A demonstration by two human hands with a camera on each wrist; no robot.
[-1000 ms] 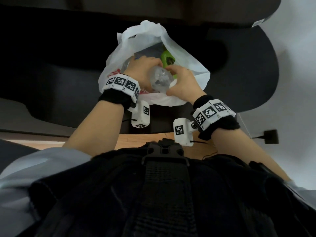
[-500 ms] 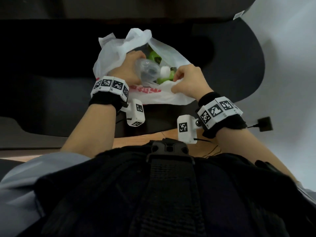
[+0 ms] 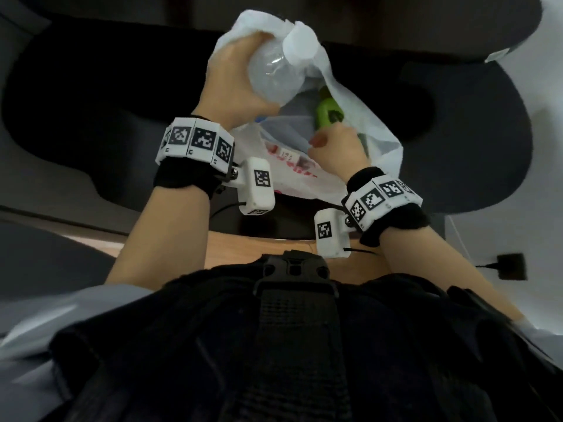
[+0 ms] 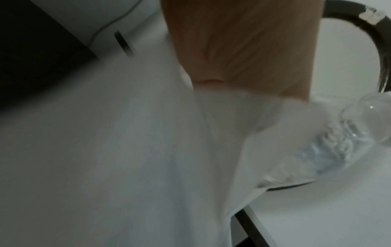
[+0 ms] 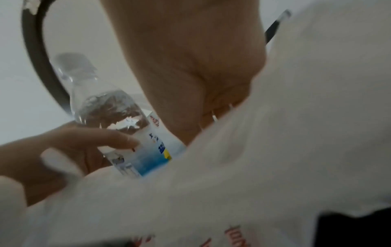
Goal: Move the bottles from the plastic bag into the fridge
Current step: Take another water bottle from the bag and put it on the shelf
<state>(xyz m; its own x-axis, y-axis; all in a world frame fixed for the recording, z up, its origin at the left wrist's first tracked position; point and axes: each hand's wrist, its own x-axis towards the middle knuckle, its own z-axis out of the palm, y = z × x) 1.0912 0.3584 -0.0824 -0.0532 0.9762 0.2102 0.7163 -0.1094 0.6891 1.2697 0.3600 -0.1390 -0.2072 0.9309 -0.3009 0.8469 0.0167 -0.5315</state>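
Observation:
A clear water bottle [image 3: 274,71] with a white cap and a blue-and-white label [image 5: 152,150] is gripped round its body by my left hand [image 3: 231,74], raised above the mouth of the white plastic bag [image 3: 374,117]. The bottle tilts, cap pointing up and away. My right hand [image 3: 335,147] sits lower, its fingers curled on the bag's near edge [image 5: 275,133]. A green bottle [image 3: 327,112] lies inside the bag just beyond the right hand. In the left wrist view the bottle [image 4: 349,133] shows at the right behind bag film. No fridge is in view.
The bag rests on a dark rounded seat-like surface [image 3: 472,132]. A strip of wooden floor [image 3: 231,251] runs below it. A white wall [image 3: 542,147] with a black socket [image 3: 511,266] stands at the right. My dark chest harness [image 3: 292,300] fills the foreground.
My left hand has lifted the clear bottle up out of the bag. My right hand has let go of the bottle and dropped to the bag's near edge.

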